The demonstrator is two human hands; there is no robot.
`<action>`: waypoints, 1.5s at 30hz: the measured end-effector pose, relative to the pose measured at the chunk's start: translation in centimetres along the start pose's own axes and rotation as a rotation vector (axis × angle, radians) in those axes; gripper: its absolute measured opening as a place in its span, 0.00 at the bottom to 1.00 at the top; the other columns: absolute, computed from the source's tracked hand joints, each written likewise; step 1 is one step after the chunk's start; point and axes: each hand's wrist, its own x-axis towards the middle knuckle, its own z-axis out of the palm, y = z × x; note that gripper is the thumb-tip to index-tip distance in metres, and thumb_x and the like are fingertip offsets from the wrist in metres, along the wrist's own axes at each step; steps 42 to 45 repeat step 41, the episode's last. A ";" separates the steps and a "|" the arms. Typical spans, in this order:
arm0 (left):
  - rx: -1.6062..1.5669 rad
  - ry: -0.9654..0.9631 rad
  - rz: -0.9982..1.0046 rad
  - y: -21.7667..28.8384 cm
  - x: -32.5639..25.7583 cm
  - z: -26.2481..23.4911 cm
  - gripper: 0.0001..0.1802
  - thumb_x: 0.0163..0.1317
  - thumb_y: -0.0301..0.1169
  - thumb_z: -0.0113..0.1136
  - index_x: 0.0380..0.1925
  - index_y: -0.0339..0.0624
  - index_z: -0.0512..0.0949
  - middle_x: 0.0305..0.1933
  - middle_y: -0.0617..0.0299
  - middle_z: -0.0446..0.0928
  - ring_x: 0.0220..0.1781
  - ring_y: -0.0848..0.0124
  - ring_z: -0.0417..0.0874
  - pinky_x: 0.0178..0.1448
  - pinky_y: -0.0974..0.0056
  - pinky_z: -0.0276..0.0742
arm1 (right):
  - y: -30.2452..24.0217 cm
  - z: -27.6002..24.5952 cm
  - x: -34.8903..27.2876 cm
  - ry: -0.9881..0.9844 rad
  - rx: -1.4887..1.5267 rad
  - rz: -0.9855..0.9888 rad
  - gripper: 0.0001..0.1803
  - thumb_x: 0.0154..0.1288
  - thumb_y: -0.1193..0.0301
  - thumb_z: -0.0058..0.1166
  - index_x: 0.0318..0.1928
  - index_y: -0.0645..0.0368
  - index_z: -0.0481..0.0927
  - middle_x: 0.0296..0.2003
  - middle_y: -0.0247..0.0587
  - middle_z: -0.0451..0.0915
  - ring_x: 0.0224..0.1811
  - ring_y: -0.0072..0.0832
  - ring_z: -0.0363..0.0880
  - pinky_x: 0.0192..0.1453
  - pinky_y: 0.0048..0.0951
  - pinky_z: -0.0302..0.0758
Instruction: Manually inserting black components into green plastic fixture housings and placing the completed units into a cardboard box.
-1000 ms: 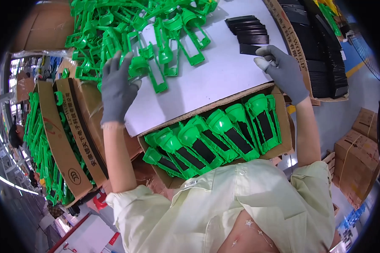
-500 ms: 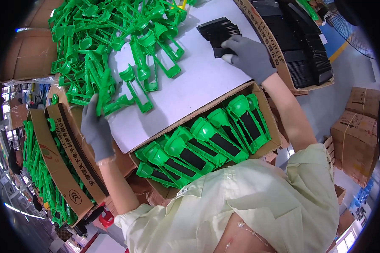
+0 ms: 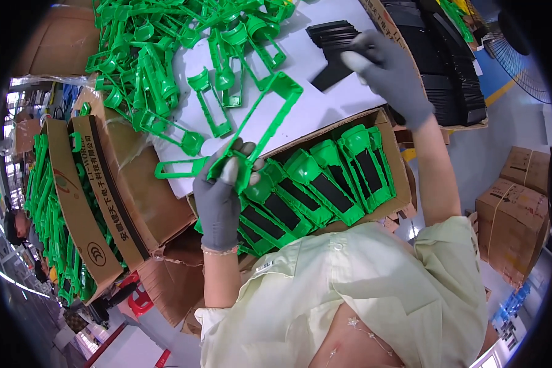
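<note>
In front of my body, my gloved left hand (image 3: 219, 184) grips a green plastic frame (image 3: 270, 116) by its rounded, cupped end. The open rectangular part of the frame points up and away to the right. At the far right of the white tabletop, my gloved right hand (image 3: 392, 76) is closed, thumb and fingertips at the edge of a black strip (image 3: 332, 72), which seems pinched there. This strip lies against a fanned stack of black strips (image 3: 332, 32). Below, a cardboard box (image 3: 400, 178) holds rows of green frames fitted with black strips (image 3: 330, 193).
A heap of green frames (image 3: 159, 73) covers the table's far left. Several loose ones lie on the white surface (image 3: 193, 58). A carton at right holds black strips (image 3: 444, 73); another carton (image 3: 73, 202) at left holds green parts. Taped boxes (image 3: 512, 214) and a fan (image 3: 518, 58) stand right.
My left hand has come from the heap toward the body, bringing a green frame over the box. My right hand has drawn slightly right; the black strip now slants out from the stack.
</note>
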 end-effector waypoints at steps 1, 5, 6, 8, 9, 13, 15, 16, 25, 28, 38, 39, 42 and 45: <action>-0.015 0.010 -0.022 -0.2 -0.3 0.1 0.19 0.65 0.26 0.53 0.54 0.26 0.70 0.49 0.44 0.77 0.41 0.59 0.83 0.39 0.67 0.82 | -2.4 -0.3 -1.6 -0.011 0.001 0.002 0.11 0.62 0.66 0.55 0.41 0.57 0.75 0.26 0.31 0.79 0.25 0.12 0.74 0.26 0.18 0.65; -0.065 -0.037 -0.097 -0.1 -1.2 1.2 0.19 0.65 0.25 0.53 0.54 0.26 0.70 0.47 0.46 0.77 0.40 0.59 0.83 0.39 0.67 0.82 | -7.1 1.4 -6.7 -0.280 0.386 0.169 0.11 0.64 0.71 0.50 0.46 0.59 0.74 0.22 0.34 0.77 0.17 0.11 0.68 0.21 0.13 0.62; -0.038 -0.067 -0.098 -0.2 -1.3 1.6 0.19 0.65 0.25 0.53 0.54 0.25 0.71 0.45 0.47 0.78 0.39 0.58 0.83 0.38 0.67 0.83 | -6.5 2.2 -7.4 -0.275 0.331 0.165 0.12 0.64 0.71 0.50 0.47 0.59 0.74 0.22 0.34 0.78 0.18 0.11 0.69 0.21 0.13 0.62; -0.014 -0.143 -0.104 -0.2 -1.5 2.1 0.18 0.63 0.22 0.52 0.53 0.25 0.71 0.38 0.50 0.78 0.36 0.57 0.84 0.36 0.65 0.84 | -5.6 2.8 -7.9 -0.290 0.254 0.148 0.11 0.64 0.72 0.51 0.46 0.61 0.74 0.22 0.33 0.77 0.19 0.12 0.71 0.22 0.14 0.65; -0.013 -0.143 -0.107 -0.2 -1.6 2.3 0.18 0.63 0.22 0.52 0.53 0.25 0.71 0.38 0.50 0.78 0.36 0.57 0.84 0.36 0.65 0.84 | -5.6 3.1 -7.9 -0.278 0.181 0.151 0.11 0.64 0.72 0.51 0.46 0.62 0.74 0.21 0.32 0.76 0.20 0.12 0.72 0.23 0.15 0.66; 0.053 -0.078 -0.159 0.0 -2.2 3.1 0.13 0.63 0.28 0.56 0.43 0.27 0.74 0.30 0.55 0.77 0.32 0.61 0.84 0.31 0.67 0.80 | -5.4 3.5 -8.6 -0.231 0.093 0.067 0.10 0.65 0.73 0.51 0.44 0.63 0.75 0.20 0.32 0.75 0.20 0.13 0.73 0.23 0.17 0.67; 0.052 -0.091 -0.153 -0.2 -2.5 2.9 0.12 0.63 0.27 0.56 0.40 0.27 0.75 0.30 0.55 0.77 0.32 0.61 0.84 0.30 0.68 0.80 | -5.0 3.6 -9.1 -0.193 0.032 -0.086 0.08 0.65 0.72 0.51 0.43 0.63 0.75 0.19 0.32 0.74 0.19 0.13 0.72 0.23 0.17 0.66; 0.052 -0.091 -0.156 -0.3 -2.6 2.9 0.12 0.63 0.27 0.56 0.40 0.27 0.75 0.30 0.55 0.77 0.32 0.61 0.84 0.30 0.68 0.80 | -4.8 3.7 -9.0 -0.193 0.033 -0.083 0.08 0.65 0.72 0.51 0.43 0.63 0.75 0.19 0.32 0.74 0.19 0.13 0.72 0.23 0.17 0.66; 0.261 -0.034 -0.153 0.8 -2.8 4.4 0.20 0.61 0.26 0.57 0.52 0.26 0.73 0.36 0.50 0.81 0.30 0.68 0.83 0.31 0.73 0.78 | -4.3 3.5 -9.3 -0.072 -0.352 -0.014 0.25 0.55 0.59 0.64 0.49 0.58 0.72 0.22 0.29 0.75 0.20 0.15 0.71 0.26 0.20 0.68; 0.258 -0.056 -0.094 0.8 -3.0 4.2 0.19 0.60 0.26 0.58 0.50 0.26 0.75 0.34 0.50 0.81 0.30 0.68 0.84 0.29 0.73 0.77 | -2.9 3.6 -8.8 0.215 -0.354 -0.364 0.33 0.48 0.57 0.68 0.53 0.57 0.72 0.28 0.31 0.77 0.22 0.15 0.73 0.28 0.21 0.70; 0.247 -0.108 -0.235 -0.6 -2.5 3.5 0.19 0.57 0.25 0.60 0.48 0.27 0.76 0.33 0.51 0.81 0.27 0.66 0.84 0.25 0.72 0.76 | -2.2 3.3 -10.1 -0.329 0.162 0.312 0.14 0.56 0.68 0.63 0.38 0.61 0.76 0.22 0.32 0.76 0.19 0.14 0.74 0.21 0.16 0.68; 0.247 -0.104 -0.237 -0.7 -2.4 3.3 0.19 0.57 0.25 0.60 0.48 0.27 0.76 0.33 0.51 0.81 0.27 0.66 0.84 0.25 0.72 0.76 | -2.2 3.5 -10.3 -0.315 0.120 0.337 0.14 0.56 0.68 0.64 0.38 0.61 0.76 0.23 0.33 0.77 0.20 0.14 0.75 0.21 0.16 0.68; 0.229 -0.109 -0.300 -0.8 -2.3 3.1 0.19 0.58 0.25 0.60 0.49 0.28 0.76 0.33 0.52 0.81 0.27 0.66 0.84 0.25 0.72 0.76 | -1.9 3.6 -10.5 -0.306 0.050 0.344 0.13 0.57 0.67 0.63 0.38 0.60 0.76 0.27 0.36 0.79 0.18 0.16 0.75 0.22 0.16 0.71; 0.229 -0.109 -0.300 -0.8 -2.3 3.1 0.19 0.58 0.25 0.60 0.49 0.28 0.76 0.33 0.52 0.81 0.27 0.66 0.84 0.25 0.72 0.76 | -1.9 3.6 -10.5 -0.306 0.050 0.344 0.13 0.57 0.67 0.63 0.38 0.60 0.76 0.27 0.36 0.79 0.18 0.16 0.75 0.22 0.16 0.71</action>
